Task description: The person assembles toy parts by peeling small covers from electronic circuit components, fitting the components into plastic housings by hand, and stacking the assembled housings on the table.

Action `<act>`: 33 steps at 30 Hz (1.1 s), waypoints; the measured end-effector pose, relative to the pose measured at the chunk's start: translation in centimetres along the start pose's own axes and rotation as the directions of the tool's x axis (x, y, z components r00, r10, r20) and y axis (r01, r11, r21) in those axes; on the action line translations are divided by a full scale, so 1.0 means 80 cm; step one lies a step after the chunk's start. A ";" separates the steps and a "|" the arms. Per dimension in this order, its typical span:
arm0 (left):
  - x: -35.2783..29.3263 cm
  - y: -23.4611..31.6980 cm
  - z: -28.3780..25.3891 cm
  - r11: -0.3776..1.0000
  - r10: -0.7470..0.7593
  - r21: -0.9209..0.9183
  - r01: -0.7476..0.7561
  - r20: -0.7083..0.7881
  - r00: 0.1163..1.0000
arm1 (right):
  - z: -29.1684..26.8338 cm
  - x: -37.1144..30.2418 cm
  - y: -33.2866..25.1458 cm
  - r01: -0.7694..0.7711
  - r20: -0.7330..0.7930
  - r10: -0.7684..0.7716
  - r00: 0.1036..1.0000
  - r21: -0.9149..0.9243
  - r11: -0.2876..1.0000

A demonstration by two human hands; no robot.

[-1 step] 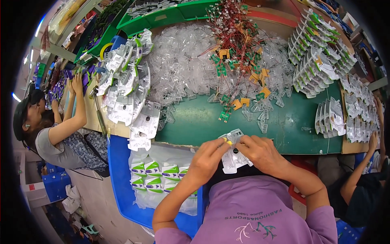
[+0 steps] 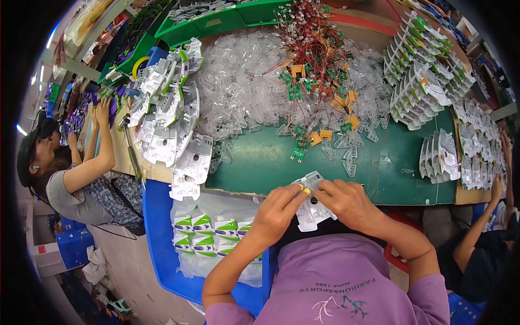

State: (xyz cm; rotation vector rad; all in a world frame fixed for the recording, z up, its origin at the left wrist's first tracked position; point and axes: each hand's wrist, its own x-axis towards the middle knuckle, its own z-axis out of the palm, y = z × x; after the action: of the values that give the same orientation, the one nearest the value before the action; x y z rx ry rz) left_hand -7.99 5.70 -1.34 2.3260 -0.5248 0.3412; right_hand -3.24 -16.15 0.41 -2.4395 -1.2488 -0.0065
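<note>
Both hands are at the near edge of the green table, closed on one white plastic housing (image 2: 310,221) with a dark round hole. My left hand (image 2: 277,210) pinches it from the left, with something small and yellow at its fingertips. From the right, my right hand (image 2: 346,205) grips the same housing with bent fingers that cover part of it. Beyond the hands lie green circuit boards (image 2: 299,150) with thin red wires and orange-yellow clips (image 2: 321,136). Clear plastic parts (image 2: 244,81) form a wide heap behind them.
Stacked white-and-green housings stand on the left (image 2: 162,124) and right (image 2: 417,92). A blue crate (image 2: 157,233) at lower left holds white-green pieces in plastic film. A green bin (image 2: 233,19) is at the back. One person (image 2: 81,184) works at left; another's arm (image 2: 479,227) shows at right.
</note>
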 end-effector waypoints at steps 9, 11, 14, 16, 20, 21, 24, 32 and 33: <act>0.003 0.009 0.016 0.960 0.154 0.214 -0.180 0.130 0.979 | 0.014 -0.003 0.010 -0.007 -0.136 0.021 0.990 0.104 0.995; -0.001 0.009 0.019 0.954 0.147 0.245 -0.172 0.119 0.982 | 0.011 -0.002 0.009 -0.042 -0.131 0.055 0.990 0.103 0.994; -0.011 -0.001 0.026 0.970 0.147 0.185 -0.156 0.062 0.987 | -0.003 -0.001 0.005 -0.115 -0.124 0.134 0.983 0.146 0.983; -0.016 -0.003 0.037 0.996 0.091 0.031 -0.088 -0.091 0.992 | -0.012 -0.009 0.004 -0.142 -0.058 0.158 0.986 0.214 0.966; -0.012 -0.002 0.046 0.981 -0.073 -0.190 0.043 -0.155 0.985 | -0.024 -0.017 -0.003 -0.161 -0.014 0.170 0.985 0.254 0.954; -0.008 -0.005 0.042 0.980 -0.012 -0.201 -0.008 -0.096 0.995 | -0.025 -0.018 -0.003 -0.161 -0.010 0.169 0.986 0.264 0.951; 0.005 -0.008 0.031 0.978 0.072 -0.202 -0.062 0.046 0.996 | -0.030 -0.017 -0.002 -0.159 -0.029 0.176 0.984 0.305 0.939; 0.003 -0.007 0.029 0.984 0.048 -0.179 -0.017 0.173 0.984 | -0.038 -0.028 -0.013 -0.083 -0.097 0.173 0.980 0.592 0.801; 0.004 -0.006 0.030 0.983 0.042 -0.183 -0.012 0.161 0.986 | -0.034 -0.032 -0.016 -0.049 -0.124 0.122 0.985 0.475 0.879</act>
State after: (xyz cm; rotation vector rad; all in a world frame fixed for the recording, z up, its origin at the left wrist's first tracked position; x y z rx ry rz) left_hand -7.30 4.26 -3.19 2.1818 -0.6412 0.1087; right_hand -5.28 -18.42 2.90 -2.0244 -0.9414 0.1218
